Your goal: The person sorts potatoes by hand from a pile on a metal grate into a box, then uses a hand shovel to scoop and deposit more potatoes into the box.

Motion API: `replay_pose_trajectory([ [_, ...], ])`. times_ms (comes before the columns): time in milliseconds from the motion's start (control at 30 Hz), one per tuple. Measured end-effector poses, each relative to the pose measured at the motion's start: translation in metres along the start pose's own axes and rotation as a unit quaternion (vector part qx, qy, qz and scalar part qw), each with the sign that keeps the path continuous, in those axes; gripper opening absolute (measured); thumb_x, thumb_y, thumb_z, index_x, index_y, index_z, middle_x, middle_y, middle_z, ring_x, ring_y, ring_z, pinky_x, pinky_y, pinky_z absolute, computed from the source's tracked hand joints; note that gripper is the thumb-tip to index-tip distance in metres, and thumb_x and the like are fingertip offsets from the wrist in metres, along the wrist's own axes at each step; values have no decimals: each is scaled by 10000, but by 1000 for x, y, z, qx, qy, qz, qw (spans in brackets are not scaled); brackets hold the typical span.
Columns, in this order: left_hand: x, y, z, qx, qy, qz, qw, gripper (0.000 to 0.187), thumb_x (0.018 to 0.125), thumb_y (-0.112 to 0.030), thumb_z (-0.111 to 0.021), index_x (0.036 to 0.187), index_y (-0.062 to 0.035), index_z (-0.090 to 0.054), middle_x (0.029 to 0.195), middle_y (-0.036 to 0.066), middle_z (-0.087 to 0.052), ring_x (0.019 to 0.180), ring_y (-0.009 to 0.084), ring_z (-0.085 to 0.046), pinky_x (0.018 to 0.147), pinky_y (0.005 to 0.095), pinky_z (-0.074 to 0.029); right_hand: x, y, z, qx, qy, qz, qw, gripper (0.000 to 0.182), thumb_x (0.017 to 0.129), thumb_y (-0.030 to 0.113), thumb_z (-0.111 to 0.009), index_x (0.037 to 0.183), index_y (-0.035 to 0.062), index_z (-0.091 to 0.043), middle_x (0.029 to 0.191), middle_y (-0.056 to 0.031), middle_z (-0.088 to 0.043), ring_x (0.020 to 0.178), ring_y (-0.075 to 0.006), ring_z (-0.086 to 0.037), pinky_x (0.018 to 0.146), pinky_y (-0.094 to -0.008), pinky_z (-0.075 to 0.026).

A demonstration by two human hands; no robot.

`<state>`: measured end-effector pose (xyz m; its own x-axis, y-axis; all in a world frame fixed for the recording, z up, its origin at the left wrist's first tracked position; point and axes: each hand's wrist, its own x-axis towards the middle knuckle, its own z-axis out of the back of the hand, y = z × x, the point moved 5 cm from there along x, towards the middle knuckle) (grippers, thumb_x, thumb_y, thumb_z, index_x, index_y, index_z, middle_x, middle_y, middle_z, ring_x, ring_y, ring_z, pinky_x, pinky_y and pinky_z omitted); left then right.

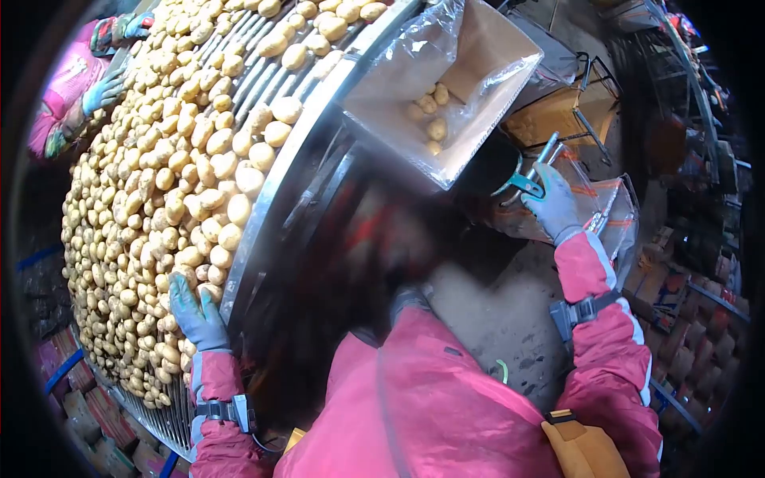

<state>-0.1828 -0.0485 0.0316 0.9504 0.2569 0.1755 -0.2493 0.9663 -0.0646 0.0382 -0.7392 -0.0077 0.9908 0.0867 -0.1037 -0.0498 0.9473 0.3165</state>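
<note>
My left hand (197,319), in a grey-teal work glove, lies on the near edge of a broad heap of potatoes (159,207). Its fingers are apart and touch the potatoes without wrapping round any. On the right, my right hand (552,203), in a similar glove, has its fingers round a teal metal fitting (526,186) with a bar on it; its exact kind I cannot make out. Just left of that hand is an open cardboard box (486,103) lined with clear plastic, with several potatoes (434,119) in the bottom.
The potatoes lie on a slatted metal sorting table (259,68) with a raised metal rim (279,187). Across it, another person's gloved hand (103,92) rests by the potatoes. Clear plastic bags (617,211) and a tan cardboard piece (558,119) are at the right.
</note>
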Motion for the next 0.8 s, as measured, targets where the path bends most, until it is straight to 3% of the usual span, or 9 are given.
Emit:
replay_pose_trajectory([
  [133, -4, 6, -3, 20, 4, 17, 1000, 619, 991, -279, -571, 1527, -7, -427, 1552, 237, -438, 1409, 418, -416, 1193, 509, -286, 17, -25, -43, -97, 95, -48, 990, 558, 824, 243, -711, 1349, 109, -577, 1165, -246, -666, 1076, -448, -639, 904, -516, -517],
  [267, -1, -3, 7, 5, -15, 2, 1000, 608, 957, -269, -617, 1481, 10, -483, 1517, 229, -479, 1375, 405, -462, 1191, 490, -311, 38, -36, -68, -147, 207, -83, 964, 531, 829, 203, -660, 1354, 237, -591, 1040, -237, -710, 993, -457, -672, 877, -542, -528],
  [400, 1, -7, 11, 21, -19, 23, 999, 621, 926, -285, -639, 1481, -40, -503, 1504, 228, -488, 1376, 411, -451, 1170, 520, -325, 53, 6, -45, -164, 266, -8, 950, 304, 782, 199, -665, 1055, 80, -721, 958, -255, -721, 936, -443, -694, 856, -533, -547],
  [467, 3, -9, 15, 20, -14, 46, 999, 638, 917, -300, -645, 1486, -52, -498, 1508, 221, -484, 1378, 410, -448, 1173, 528, -315, 61, -21, -60, -129, 313, 12, 941, 258, 756, 226, -691, 918, 31, -737, 864, -248, -720, 877, -418, -709, 811, -505, -563],
  [533, 2, -2, 10, -1, -30, 39, 999, 666, 879, -346, -665, 1487, -123, -510, 1469, 229, -508, 1329, 417, -471, 1128, 545, -337, 47, 4, -24, -40, 319, -27, 946, 291, 738, 265, -727, 876, 9, -732, 828, -228, -722, 799, -375, -718, 746, -454, -575],
  [600, 5, -9, 23, -13, -23, 56, 998, 665, 878, -340, -660, 1486, -118, -510, 1468, 218, -510, 1340, 407, -467, 1138, 534, -331, 34, 14, 8, 25, 351, 30, 936, 262, 747, 254, -747, 821, 3, -735, 771, -186, -722, 711, -322, -710, 672, -408, -568],
  [667, 6, -11, 29, -16, -29, 48, 998, 666, 887, -336, -657, 1488, -95, -501, 1476, 217, -506, 1345, 400, -468, 1145, 536, -325, 24, -20, 32, -15, 370, 155, 916, 208, 751, 192, -759, 806, -8, -741, 718, -141, -719, 627, -245, -697, 617, -362, -556],
  [733, 5, -11, 30, -31, -36, 43, 998, 668, 892, -340, -654, 1490, -87, -497, 1481, 216, -504, 1350, 397, -467, 1151, 536, -320, -18, 28, 107, 73, 381, -85, 918, 153, 752, 134, -755, 791, -14, -748, 688, -100, -714, 577, -162, -674, 570, -334, -536],
  [800, 4, -8, 28, -58, -44, 43, 996, 669, 892, -351, -652, 1492, -95, -499, 1483, 216, -503, 1354, 397, -463, 1155, 534, -317, -55, 52, 163, 108, 385, -142, 906, 186, 780, 59, -727, 933, -38, -766, 682, -59, -694, 557, -176, -686, 510, -305, -528],
])
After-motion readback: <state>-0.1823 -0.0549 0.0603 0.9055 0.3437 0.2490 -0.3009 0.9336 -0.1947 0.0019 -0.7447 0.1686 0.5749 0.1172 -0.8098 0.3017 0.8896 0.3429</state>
